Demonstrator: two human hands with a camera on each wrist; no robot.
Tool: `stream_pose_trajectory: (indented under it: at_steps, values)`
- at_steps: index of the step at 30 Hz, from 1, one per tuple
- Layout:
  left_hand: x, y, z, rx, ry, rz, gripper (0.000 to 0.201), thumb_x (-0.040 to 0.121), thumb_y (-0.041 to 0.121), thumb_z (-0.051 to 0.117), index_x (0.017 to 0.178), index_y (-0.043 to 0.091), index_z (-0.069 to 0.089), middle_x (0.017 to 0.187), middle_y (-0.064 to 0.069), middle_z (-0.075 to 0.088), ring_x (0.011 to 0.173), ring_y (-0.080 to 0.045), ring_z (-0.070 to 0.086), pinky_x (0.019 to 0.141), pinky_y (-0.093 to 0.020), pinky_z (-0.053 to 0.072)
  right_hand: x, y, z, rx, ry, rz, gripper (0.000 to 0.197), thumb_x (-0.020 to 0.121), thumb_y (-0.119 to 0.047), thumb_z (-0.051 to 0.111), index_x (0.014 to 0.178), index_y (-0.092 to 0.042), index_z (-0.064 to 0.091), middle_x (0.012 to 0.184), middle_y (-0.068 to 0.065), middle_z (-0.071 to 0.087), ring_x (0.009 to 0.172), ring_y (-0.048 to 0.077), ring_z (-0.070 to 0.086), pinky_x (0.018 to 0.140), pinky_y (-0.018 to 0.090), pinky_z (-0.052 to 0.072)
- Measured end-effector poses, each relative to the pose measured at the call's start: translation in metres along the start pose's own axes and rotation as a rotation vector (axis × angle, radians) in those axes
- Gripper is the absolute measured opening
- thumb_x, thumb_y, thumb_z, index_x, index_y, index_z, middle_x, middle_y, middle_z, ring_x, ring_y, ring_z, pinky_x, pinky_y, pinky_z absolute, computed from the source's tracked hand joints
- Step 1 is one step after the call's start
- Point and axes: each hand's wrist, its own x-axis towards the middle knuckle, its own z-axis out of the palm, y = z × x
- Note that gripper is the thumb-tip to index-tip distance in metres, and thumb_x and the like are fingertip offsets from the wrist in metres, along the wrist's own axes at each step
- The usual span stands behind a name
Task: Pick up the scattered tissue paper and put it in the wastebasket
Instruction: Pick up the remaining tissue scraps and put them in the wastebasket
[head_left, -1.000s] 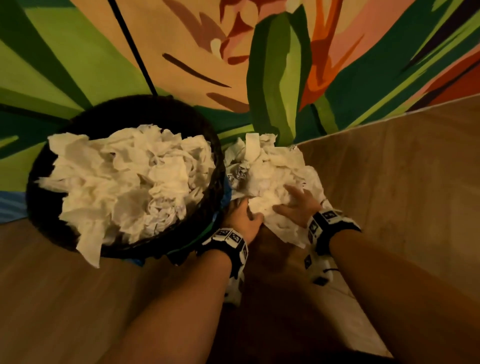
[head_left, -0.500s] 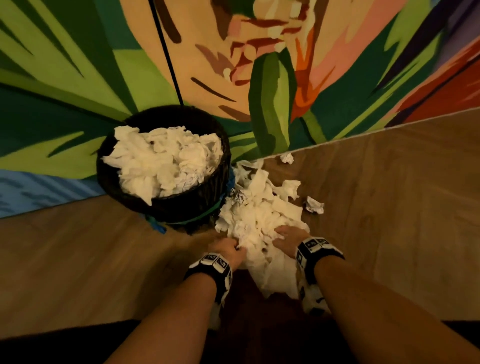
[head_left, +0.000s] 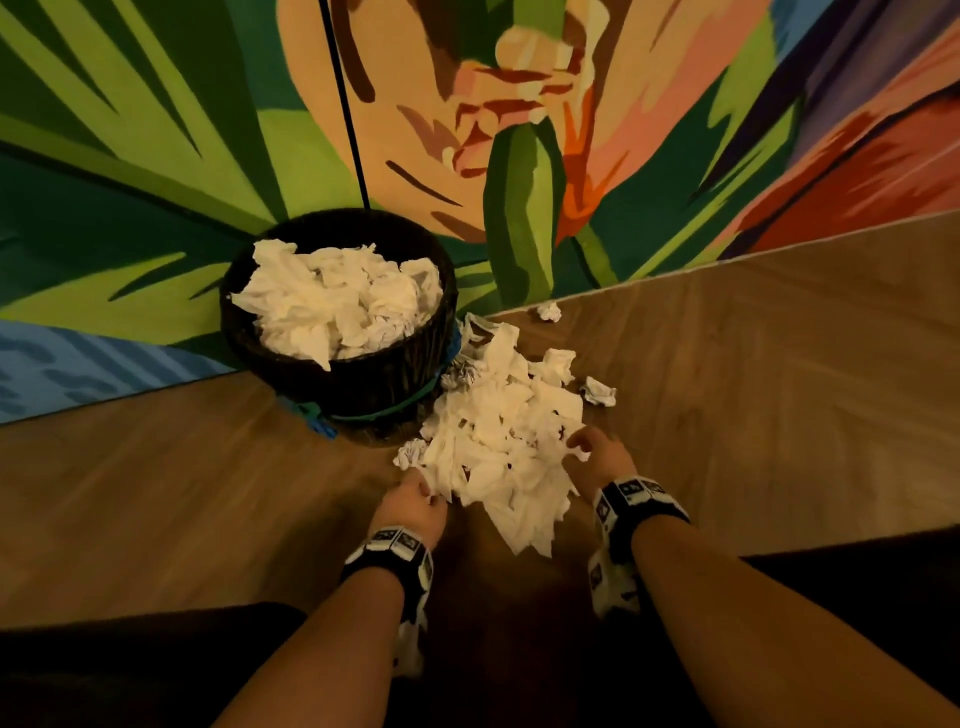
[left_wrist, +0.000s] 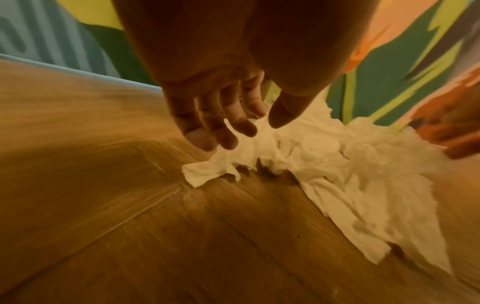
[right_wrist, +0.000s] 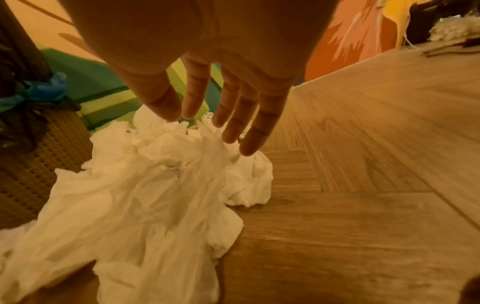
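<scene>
The left hand (head_left: 413, 506) and right hand (head_left: 597, 457) sit at either side of a loose heap of crumpled white tissue paper (head_left: 501, 441) on the wood-pattern floor (head_left: 753, 389), both with fingers relaxed and spread, fingertips at the paper's edges and gripping nothing. The heap lies just beside the round dark woven wastebasket (head_left: 363, 379), which is already heaped with white tissue and stands against a painted mural wall (head_left: 156, 156). A few small balled scraps (head_left: 600, 391) lie apart nearby.
</scene>
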Motion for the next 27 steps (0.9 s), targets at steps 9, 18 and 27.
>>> stream_pose_trajectory:
  at_steps: [9, 18, 27]
  values:
    - [0.005, 0.043, 0.007, -0.04, -0.11, 0.277, 0.071, 0.095, 0.03, 0.053, 0.151, 0.046, 0.013, 0.097, -0.003, 0.067, 0.082, -0.021, 0.065, 0.076, -0.035, 0.055, -0.016, -0.022, 0.014, -0.305, -0.229, -0.149, 0.055, 0.093, -0.032, 0.054, 0.14, -0.049, 0.032, 0.107, -0.001, 0.065, 0.089, 0.017, 0.063, 0.079, 0.035, 0.057]
    - [0.037, 0.049, -0.007, 0.124, -0.148, 0.333, 0.034, 0.095, 0.024, 0.053, 0.126, 0.035, 0.06, 0.12, 0.006, 0.066, 0.11, -0.018, 0.061, 0.093, -0.028, 0.049, -0.013, -0.034, 0.025, -0.381, -0.163, -0.22, 0.036, 0.095, -0.036, 0.052, 0.13, -0.038, 0.057, 0.125, -0.004, 0.064, 0.113, 0.021, 0.06, 0.093, 0.037, 0.052]
    - [0.023, 0.043, -0.016, -0.271, 0.232, 0.207, 0.018, 0.091, 0.023, 0.058, 0.078, 0.013, 0.05, 0.083, -0.003, 0.048, 0.074, -0.02, 0.045, 0.067, -0.03, 0.031, -0.009, -0.039, 0.025, 0.066, -0.026, -0.213, 0.014, 0.096, -0.023, 0.059, 0.103, -0.019, 0.07, 0.104, 0.0, 0.06, 0.091, 0.015, 0.058, 0.078, 0.025, 0.041]
